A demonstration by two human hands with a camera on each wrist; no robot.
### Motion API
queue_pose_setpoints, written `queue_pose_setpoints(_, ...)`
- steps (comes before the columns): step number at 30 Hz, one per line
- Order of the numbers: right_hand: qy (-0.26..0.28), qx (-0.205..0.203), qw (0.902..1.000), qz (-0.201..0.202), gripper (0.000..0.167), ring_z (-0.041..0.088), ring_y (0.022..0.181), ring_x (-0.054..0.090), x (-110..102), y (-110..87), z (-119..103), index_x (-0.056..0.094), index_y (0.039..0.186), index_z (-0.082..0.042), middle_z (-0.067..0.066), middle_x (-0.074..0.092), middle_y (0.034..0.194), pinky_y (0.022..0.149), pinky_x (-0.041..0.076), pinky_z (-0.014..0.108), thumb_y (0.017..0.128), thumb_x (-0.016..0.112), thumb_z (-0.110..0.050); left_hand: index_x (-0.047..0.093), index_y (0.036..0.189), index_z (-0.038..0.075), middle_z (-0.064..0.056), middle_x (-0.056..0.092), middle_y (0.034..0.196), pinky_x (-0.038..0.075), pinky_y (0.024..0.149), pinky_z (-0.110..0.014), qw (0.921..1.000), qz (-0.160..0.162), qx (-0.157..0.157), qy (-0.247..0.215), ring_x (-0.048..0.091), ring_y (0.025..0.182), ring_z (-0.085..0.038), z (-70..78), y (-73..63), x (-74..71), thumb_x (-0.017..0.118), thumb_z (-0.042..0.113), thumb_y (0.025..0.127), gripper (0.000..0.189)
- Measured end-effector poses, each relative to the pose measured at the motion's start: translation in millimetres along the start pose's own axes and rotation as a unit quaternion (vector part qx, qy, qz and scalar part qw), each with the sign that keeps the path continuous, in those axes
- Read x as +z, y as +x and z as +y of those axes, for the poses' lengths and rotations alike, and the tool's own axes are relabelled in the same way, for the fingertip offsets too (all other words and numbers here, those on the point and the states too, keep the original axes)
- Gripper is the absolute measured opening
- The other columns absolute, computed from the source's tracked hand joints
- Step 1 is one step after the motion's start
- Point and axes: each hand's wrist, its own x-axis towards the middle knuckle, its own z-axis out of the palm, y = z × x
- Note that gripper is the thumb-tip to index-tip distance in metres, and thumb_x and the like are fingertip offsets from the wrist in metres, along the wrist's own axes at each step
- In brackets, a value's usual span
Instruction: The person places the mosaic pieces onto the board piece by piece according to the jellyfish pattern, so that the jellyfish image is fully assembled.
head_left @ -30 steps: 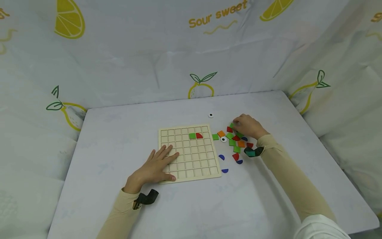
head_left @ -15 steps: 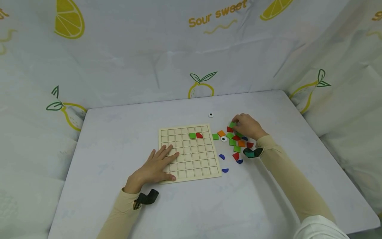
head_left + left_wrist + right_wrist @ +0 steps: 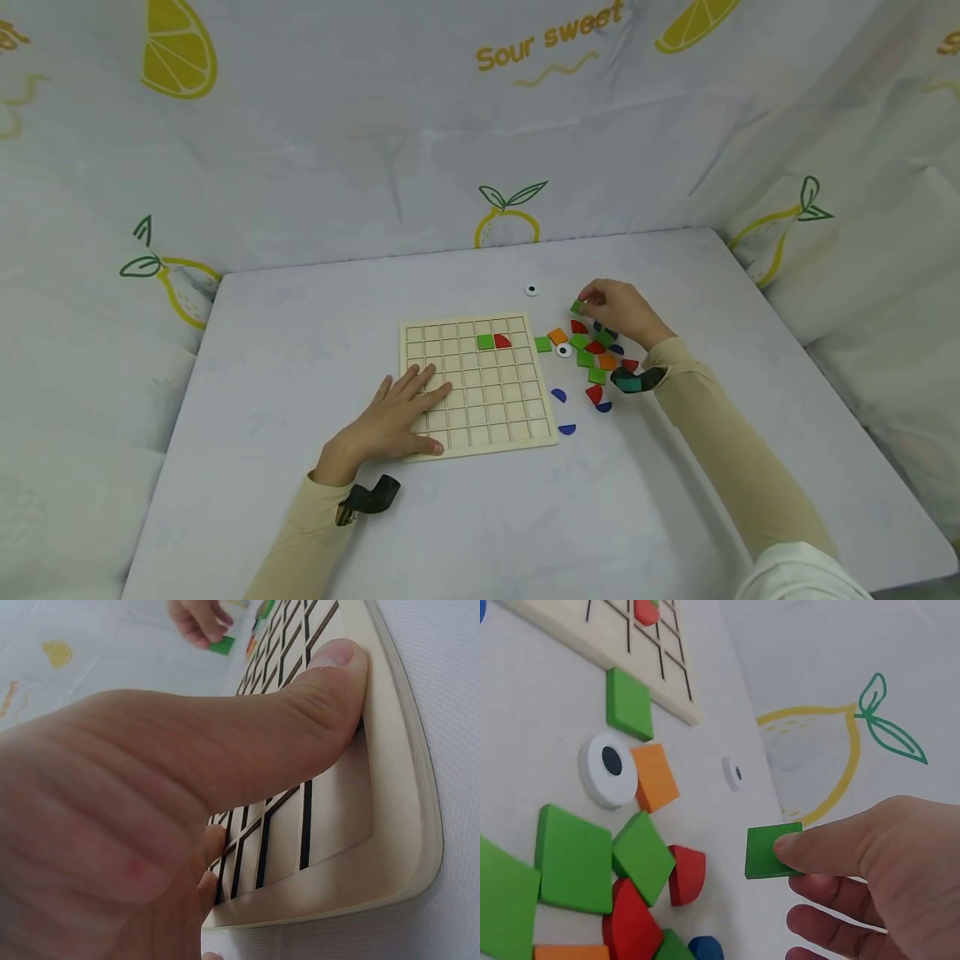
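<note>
First, the left hand (image 3: 386,421) rests on the near left part of a pale wooden grid board (image 3: 510,392), its fingers spread and holding nothing. Toward the board's far right corner sit a green square tile (image 3: 485,342) and, just beside it, a red quarter-round tile (image 3: 502,341). Right of the board lie scattered green, red, orange and blue pieces (image 3: 586,358). Beyond its far right corner, the right hand (image 3: 621,310) pinches another green square tile (image 3: 762,855) between thumb and fingers.
</note>
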Motion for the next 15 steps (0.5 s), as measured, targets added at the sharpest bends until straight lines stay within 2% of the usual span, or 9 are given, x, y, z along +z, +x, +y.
queue_pose_setpoints(5,0.044,-0.012,0.9989,0.013,0.028,0.033,0.106,0.056,-4,1.6,-11,0.064,0.124,-0.006,0.018,0.064,0.118,0.093,0.054,0.047,0.102,0.059,-0.022,0.034,0.159,0.019,-0.013,0.008,0.172,0.0,0.125,-0.066,1.0,0.001,0.0,-0.003,0.001,0.159,-0.038,1.5,-1.0,-1.1,0.079,0.04,0.084,0.09)
queue_pose_setpoints(15,0.082,-0.048,0.9955,0.007,0.026,0.03,0.105,0.058,1,6.6,-43,0.065,0.121,-0.007,0.015,0.066,0.114,0.087,0.052,0.039,0.102,0.06,-0.023,0.034,0.159,0.018,-0.014,0.008,0.172,0.0,0.125,-0.066,1.0,0.001,0.001,-0.004,0.001,0.159,-0.039,3.0,-1.4,-1.9,0.079,0.04,0.085,0.09)
